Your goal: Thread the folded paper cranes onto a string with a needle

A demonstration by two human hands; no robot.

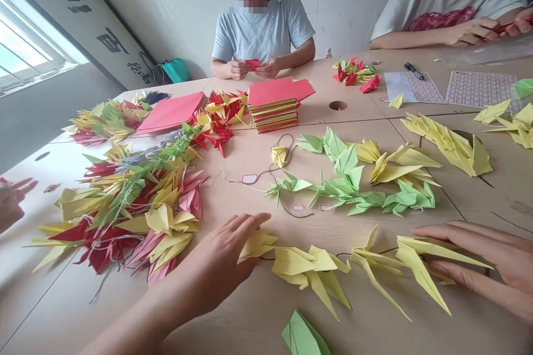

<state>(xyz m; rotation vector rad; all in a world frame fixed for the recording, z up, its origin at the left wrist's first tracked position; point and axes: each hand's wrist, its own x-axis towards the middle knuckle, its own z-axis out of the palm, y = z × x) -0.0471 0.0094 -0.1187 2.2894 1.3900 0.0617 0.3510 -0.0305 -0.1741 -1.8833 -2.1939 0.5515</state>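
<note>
Left hand (229, 252) extended palm-down from the lower left, fingers close together, thumb parted from them, at the strand's near end; contact unclear. Right hand (487, 258) reached in from the right edge, fingers and thumb spread about the other end. Between them on the pale wood-toned desk (245, 327) lay the strand of sharp-winged, folded yellow paper birds (295, 263). Beyond: a curving strand of crisp light-green paper birds (350, 191). Teal bag (175, 70) by the far wall, contents hidden.

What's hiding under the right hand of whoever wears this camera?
Yellow folded paper shows at the open right hand, between thumb and fingers. Whatever lies beneath the palm is covered and cannot be seen.
</note>
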